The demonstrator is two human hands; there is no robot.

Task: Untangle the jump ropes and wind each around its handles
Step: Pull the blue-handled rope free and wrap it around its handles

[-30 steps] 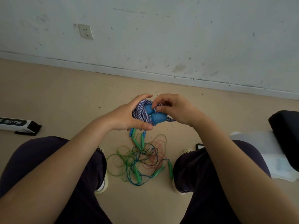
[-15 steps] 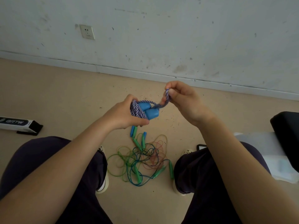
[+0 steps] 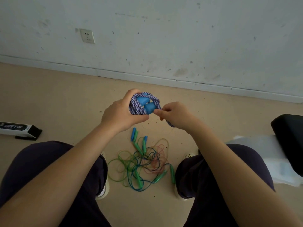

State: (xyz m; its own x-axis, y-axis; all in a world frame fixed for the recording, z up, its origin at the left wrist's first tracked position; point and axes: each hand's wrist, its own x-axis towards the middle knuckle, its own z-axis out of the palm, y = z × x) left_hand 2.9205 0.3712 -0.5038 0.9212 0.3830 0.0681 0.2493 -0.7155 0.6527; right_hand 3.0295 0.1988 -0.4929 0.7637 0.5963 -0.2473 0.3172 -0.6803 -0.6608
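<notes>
Gripping braided rope (image 3: 139,107), box (image 3: 19,128) reading "GRTW"

Single view only, head-worn, wide-angle. Looks forward and steeply down from above a seated person's lap. Near range: both forearms enter from the bottom corners, left hand (image 3: 122,114) and right hand (image 3: 176,115) close to frame centre. Knees fill the lower edge; tan floor (image 3: 65,99) between and beyond them. Faces a scuffed white wall (image 3: 180,38), skirting line bowed, probably lens distortion. Wall socket (image 3: 87,36) upper left. Far edges soft, detail poor. No second view to overlap.
</notes>
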